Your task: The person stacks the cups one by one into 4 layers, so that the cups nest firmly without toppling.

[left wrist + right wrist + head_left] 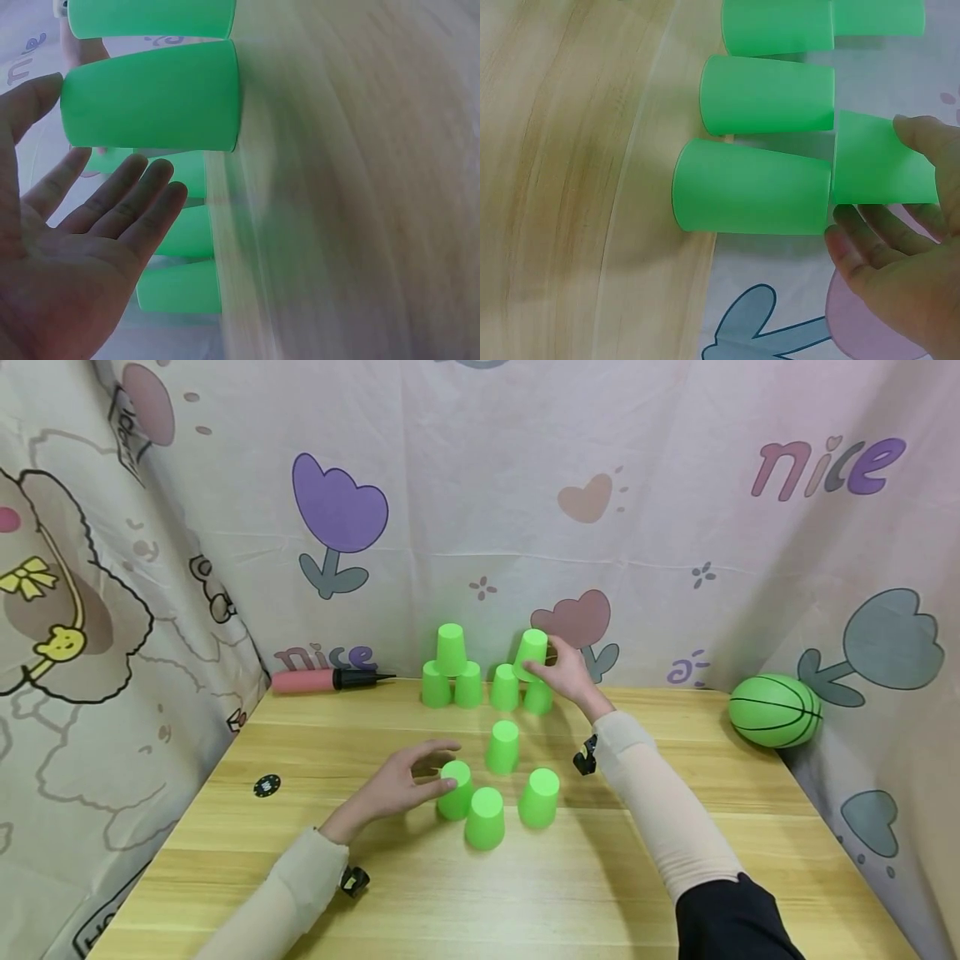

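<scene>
Several green cups stand upside down on the wooden table (675,893). At the back left, three form a small pyramid (451,670). Beside it stand two more cups (504,688), and my right hand (542,660) pinches a tilted green cup (532,652) just over them; the right wrist view shows that held cup (881,161) between thumb and fingers. Nearer me stand more single cups (502,747). My left hand (447,766) is spread with straight fingers beside the front-left cup (455,792). In the left wrist view its thumb tip reaches that cup (150,94).
A pink hand pump (315,680) lies at the back left edge and a green basketball (775,710) at the right edge. A small black disc (266,786) sits on the left of the table. Patterned cloth hangs on three sides.
</scene>
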Action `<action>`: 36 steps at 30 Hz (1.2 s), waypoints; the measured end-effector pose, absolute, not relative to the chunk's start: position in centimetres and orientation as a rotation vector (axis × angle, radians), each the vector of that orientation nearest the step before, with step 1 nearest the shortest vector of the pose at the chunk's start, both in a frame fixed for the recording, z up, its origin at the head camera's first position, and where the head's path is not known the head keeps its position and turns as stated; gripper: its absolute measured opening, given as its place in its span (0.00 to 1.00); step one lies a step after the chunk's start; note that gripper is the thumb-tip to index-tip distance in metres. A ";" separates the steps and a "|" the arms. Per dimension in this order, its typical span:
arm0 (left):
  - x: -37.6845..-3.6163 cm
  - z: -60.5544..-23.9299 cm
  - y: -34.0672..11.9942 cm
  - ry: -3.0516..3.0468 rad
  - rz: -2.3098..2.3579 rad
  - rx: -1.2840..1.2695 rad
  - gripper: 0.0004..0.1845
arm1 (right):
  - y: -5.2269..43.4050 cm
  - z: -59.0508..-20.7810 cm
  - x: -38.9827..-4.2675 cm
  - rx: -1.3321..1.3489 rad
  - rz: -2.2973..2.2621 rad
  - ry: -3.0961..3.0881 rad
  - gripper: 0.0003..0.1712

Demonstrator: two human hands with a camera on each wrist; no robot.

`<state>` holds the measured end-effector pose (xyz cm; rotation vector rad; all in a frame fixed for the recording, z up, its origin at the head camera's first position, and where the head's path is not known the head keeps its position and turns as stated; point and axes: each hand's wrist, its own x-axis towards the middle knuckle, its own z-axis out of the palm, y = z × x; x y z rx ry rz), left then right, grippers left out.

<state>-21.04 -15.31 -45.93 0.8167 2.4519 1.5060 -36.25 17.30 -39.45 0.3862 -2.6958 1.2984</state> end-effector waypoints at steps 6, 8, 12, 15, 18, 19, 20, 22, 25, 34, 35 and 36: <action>-21.0 -46.1 -15.4 2.428 1.516 0.838 0.32 | 17.2 -39.5 -36.4 0.397 1.304 -2.702 0.39; -21.0 -46.2 -15.4 2.419 1.522 0.849 0.33 | 17.2 -39.5 -36.4 0.396 1.303 -2.708 0.40; -20.9 -46.3 -15.4 2.415 1.524 0.866 0.33 | 17.2 -39.5 -36.5 0.393 1.290 -2.720 0.40; -20.9 -46.3 -15.4 2.414 1.520 0.882 0.33 | 17.2 -39.5 -36.5 0.389 1.278 -2.728 0.41; -20.9 -46.3 -15.4 2.415 1.510 0.881 0.33 | 17.1 -39.4 -36.6 0.389 1.280 -2.734 0.41; -20.9 -46.3 -15.4 2.414 1.509 0.882 0.33 | 17.1 -39.4 -36.6 0.389 1.284 -2.735 0.41; -20.9 -46.3 -15.4 2.415 1.506 0.881 0.33 | 17.1 -39.4 -36.5 0.389 1.288 -2.737 0.41; -20.9 -46.4 -15.3 2.415 1.502 0.877 0.33 | 17.1 -39.4 -36.5 0.388 1.293 -2.740 0.42; -20.9 -46.4 -15.3 2.428 1.493 0.875 0.32 | 17.2 -39.4 -36.5 0.383 1.294 -2.745 0.42; -21.1 -45.9 -15.0 2.488 1.507 0.827 0.29 | 17.5 -38.8 -35.8 0.318 1.295 -2.723 0.48; -21.2 -45.9 -15.0 2.494 1.512 0.821 0.29 | 17.6 -38.7 -35.7 0.310 1.292 -2.719 0.48; -21.3 -45.8 -15.0 2.506 1.513 0.818 0.28 | 17.7 -38.6 -35.6 0.301 1.296 -2.711 0.48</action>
